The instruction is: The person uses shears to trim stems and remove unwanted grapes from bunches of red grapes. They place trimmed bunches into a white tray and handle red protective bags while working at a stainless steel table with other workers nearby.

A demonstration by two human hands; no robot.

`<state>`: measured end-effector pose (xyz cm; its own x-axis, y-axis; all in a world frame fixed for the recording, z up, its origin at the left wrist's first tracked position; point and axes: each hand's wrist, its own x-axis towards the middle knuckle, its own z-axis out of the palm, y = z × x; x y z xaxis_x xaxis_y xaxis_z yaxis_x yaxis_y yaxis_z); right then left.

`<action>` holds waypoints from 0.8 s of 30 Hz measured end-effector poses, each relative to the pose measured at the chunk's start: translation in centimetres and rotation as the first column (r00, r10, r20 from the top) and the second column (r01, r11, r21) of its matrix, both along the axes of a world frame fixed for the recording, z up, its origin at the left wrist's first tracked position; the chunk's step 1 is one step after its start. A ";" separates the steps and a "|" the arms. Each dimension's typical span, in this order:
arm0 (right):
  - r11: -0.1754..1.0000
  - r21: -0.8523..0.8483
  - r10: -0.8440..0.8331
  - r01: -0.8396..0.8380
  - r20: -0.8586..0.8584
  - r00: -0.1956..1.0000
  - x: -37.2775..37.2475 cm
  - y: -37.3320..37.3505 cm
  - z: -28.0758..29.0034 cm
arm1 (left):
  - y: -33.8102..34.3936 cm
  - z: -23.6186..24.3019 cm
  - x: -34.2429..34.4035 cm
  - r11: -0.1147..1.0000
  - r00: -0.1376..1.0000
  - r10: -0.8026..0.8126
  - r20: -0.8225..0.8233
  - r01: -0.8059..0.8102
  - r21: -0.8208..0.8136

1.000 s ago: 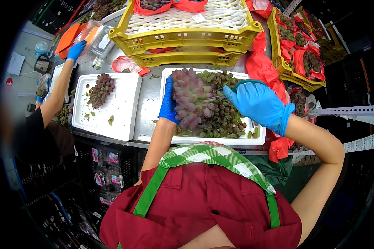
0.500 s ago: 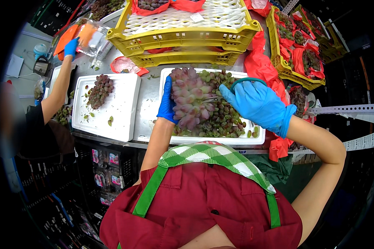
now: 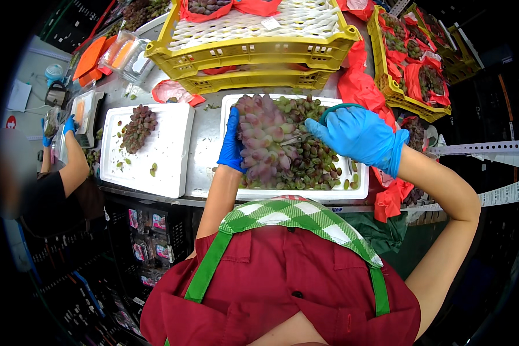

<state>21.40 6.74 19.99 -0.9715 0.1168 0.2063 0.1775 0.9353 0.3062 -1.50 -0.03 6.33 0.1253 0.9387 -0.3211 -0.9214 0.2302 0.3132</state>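
Observation:
A large pinkish bunch of grapes [image 3: 264, 135] is held up over a white foam tray [image 3: 311, 195], with my left hand [image 3: 232, 144] closed round its left side. My left fingertips are partly hidden behind the bunch. My right hand [image 3: 357, 141], in a light blue glove, grips scissors [image 3: 343, 106] with green handles. Their thin metal blades reach to the right side of the bunch, among its berries; the exact tips are hard to make out. Loose darker grapes [image 3: 317, 164] cover much of the tray beneath and to the right of the bunch.
Left of my tray stands another white foam tray [image 3: 173, 155] with a small bunch of grapes [image 3: 138, 130]. Stacked yellow crates [image 3: 254, 55] rise behind; another yellow crate [image 3: 392, 92] is far right. A co-worker's gloved hand [image 3: 69, 124] is at a plastic box [image 3: 85, 112], far left.
The co-worker's arm has drawn back from the orange packs, and two gloved hands now show near the scale at far left. My hands have hardly moved; the scissors' blades show slightly differently.

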 end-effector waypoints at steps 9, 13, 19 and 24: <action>0.994 0.013 -0.111 0.111 -0.045 0.993 1.4 -0.4 -0.8 | 0.4 -0.9 -0.6 0.919 0.772 -0.310 0.554 0.095 0.382; 0.984 -0.078 -0.169 0.162 -0.085 0.982 2.4 -0.1 -1.0 | 1.3 -2.3 -0.6 0.871 0.585 -0.406 0.702 0.016 0.490; 0.516 -0.837 -0.578 0.179 -0.186 0.795 3.6 -0.9 -2.9 | 0.5 0.5 -0.4 0.995 0.999 -0.041 0.022 0.039 0.090; 0.168 -0.979 -0.657 -0.117 -0.200 0.727 -1.0 -2.3 -4.6 | -0.2 -1.5 -1.2 0.915 0.917 -0.133 0.375 -0.032 0.403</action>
